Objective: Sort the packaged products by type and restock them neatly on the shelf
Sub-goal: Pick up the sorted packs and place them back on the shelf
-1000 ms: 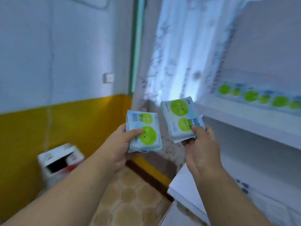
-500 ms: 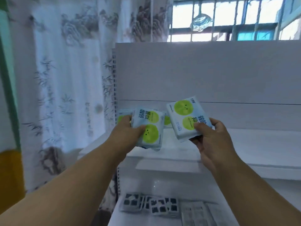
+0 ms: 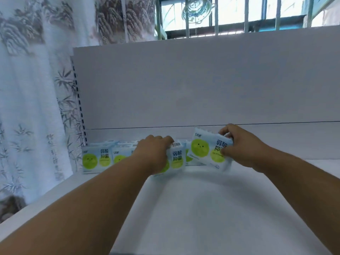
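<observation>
Shelf board: the white shelf [image 3: 202, 208] fills the near part of the view, both bare forearms stretching over it toward the back.
Left hand: the left hand [image 3: 153, 155] is curled over the top of a light-blue wipes pack [image 3: 176, 158] with green circles and dark Chinese print, gripping it; the pack stands upright with its lower edge at or on the shelf, though the blur keeps contact uncertain.
Right hand: the right hand [image 3: 241, 146] pinches a second wipes pack [image 3: 206, 150] by its right end, fingers curled over the top corner and thumb on the front; this pack is tilted slightly and sits just right of the left-hand pack, their edges near or overlapping.
Stocked row: further left along the back, two matching packs stand upright side by side, the corner pack [image 3: 96, 159] at the shelf's left end and its neighbour [image 3: 121, 157] partly hidden behind the left wrist.
Back panel: a plain white back panel [image 3: 202, 85] rises behind the row.
Left side: a white curtain [image 3: 33, 89] printed with grey bamboo and hills hangs beside the shelf.
Far: a barred window [image 3: 239, 13] shows above the panel.
</observation>
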Action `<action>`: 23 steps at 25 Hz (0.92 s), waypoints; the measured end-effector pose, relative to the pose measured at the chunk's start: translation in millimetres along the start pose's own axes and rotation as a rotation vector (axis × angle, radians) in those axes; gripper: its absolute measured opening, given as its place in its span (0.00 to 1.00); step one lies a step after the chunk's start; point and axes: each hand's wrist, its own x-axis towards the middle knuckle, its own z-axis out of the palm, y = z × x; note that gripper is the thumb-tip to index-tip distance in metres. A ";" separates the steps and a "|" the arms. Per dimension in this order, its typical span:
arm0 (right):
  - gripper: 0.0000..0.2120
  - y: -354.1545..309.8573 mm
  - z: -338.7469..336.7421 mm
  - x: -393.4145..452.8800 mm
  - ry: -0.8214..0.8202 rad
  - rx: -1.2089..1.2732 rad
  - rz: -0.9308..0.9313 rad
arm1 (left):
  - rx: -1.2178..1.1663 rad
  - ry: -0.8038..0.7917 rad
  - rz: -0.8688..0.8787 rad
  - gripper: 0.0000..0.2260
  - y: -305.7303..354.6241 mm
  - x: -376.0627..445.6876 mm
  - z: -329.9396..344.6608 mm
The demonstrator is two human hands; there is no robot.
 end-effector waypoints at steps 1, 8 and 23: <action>0.17 6.4 -3.6 8.3 -0.037 -0.082 -0.007 | 0.074 -0.025 0.034 0.24 5.0 8.8 5.6; 0.13 29.1 32.8 54.1 -0.199 -0.402 -0.166 | 0.097 -0.085 0.005 0.23 -7.5 44.1 26.4; 0.25 -30.9 77.4 7.4 0.101 -0.793 -0.353 | 0.028 0.276 -0.048 0.17 8.3 -32.1 20.2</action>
